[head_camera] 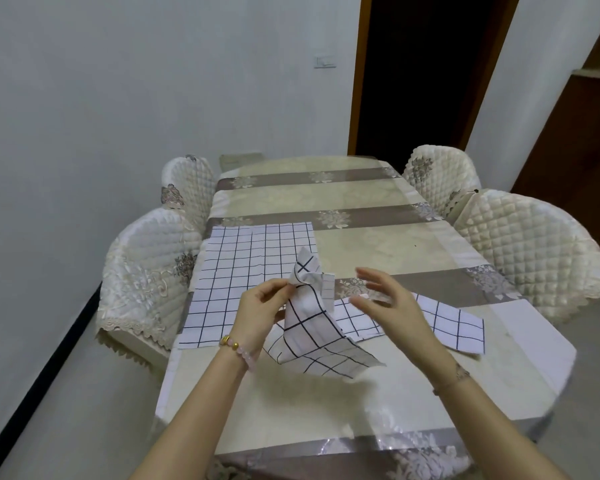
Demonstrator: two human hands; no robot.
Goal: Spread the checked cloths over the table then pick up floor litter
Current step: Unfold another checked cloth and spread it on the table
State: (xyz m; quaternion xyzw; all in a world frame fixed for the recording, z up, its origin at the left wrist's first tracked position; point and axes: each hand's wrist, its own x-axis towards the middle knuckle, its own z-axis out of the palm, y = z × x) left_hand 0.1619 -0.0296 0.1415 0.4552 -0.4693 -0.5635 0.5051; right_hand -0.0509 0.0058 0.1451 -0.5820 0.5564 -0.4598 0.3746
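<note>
Far left there's a quilted chair [146, 271] pushed up to the tabletop [378, 237], and one checked cloth [243, 271] already lies flat on the left side of it. The left hand [260, 310] – beaded bracelet [238, 351] on the wrist – pinches a second checked cloth [312, 327] near its top corner, so it hangs crumpled above the near middle of the tabletop, lower edge drooping toward the surface. Just right of that, the right hand [385, 303] is spread wide, fingers apart, holding nothing – hovering over a third checked cloth [451, 323] lying flat on the right.
</note>
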